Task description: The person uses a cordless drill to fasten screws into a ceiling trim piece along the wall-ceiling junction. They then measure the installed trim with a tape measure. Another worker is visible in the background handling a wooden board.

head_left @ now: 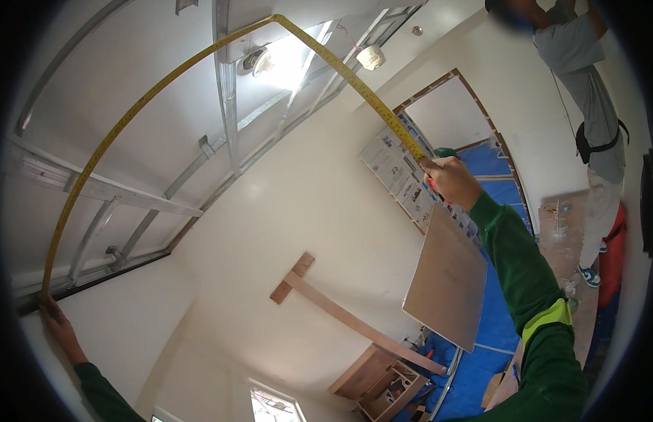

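Observation:
A yellow tape measure (134, 112) runs in a long arc across the ceiling frame, with a sharp bend at its top. At the far left, my left hand (57, 327) pinches the blade's end against the top of the wall, beside the dark edge trim. On the right, my right hand (451, 181) is raised and closed round the other end, where the blade meets the fingers. A bit of red shows at that palm; the rest of the case is hidden by the hand. Green sleeves cover both forearms, the right one with a yellow-green band.
Metal ceiling framing (228, 105) and a lit lamp (260, 63) are overhead. A T-shaped wooden prop (354, 320) leans near a brown board (449, 281). Below are a wooden box (393, 390) and blue floor sheeting (463, 383). Another person (597, 119) stands at right with arms raised.

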A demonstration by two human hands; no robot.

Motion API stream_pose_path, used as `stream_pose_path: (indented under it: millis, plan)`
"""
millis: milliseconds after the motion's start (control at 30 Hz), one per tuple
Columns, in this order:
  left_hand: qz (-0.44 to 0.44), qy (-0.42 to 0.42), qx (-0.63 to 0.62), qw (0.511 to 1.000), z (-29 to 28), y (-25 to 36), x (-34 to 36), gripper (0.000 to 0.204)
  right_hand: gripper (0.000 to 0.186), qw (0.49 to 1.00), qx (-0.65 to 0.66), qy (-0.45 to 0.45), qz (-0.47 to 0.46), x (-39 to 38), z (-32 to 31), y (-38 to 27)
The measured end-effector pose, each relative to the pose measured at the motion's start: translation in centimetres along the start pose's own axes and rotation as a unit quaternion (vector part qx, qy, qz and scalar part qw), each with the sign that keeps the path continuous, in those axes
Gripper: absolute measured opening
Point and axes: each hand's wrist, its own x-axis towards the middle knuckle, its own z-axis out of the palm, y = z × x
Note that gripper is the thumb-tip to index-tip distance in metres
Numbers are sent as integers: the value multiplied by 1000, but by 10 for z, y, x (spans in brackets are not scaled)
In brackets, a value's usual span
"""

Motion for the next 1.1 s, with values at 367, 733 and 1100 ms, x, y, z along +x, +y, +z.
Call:
stream_pose_path:
  millis: [367,733,1100]
  plan:
    - [-413,48,-764,494,11,-28,15,43,61,997,50,-4,-56,33,14,47]
    - [-436,21,-727,531,-9,-14,17,47,60,999,18,-31,-21,37,24,41]
    - [-406,11,-739,537,-3,-26,11,46,59,998,37,-36,-32,32,36,40]
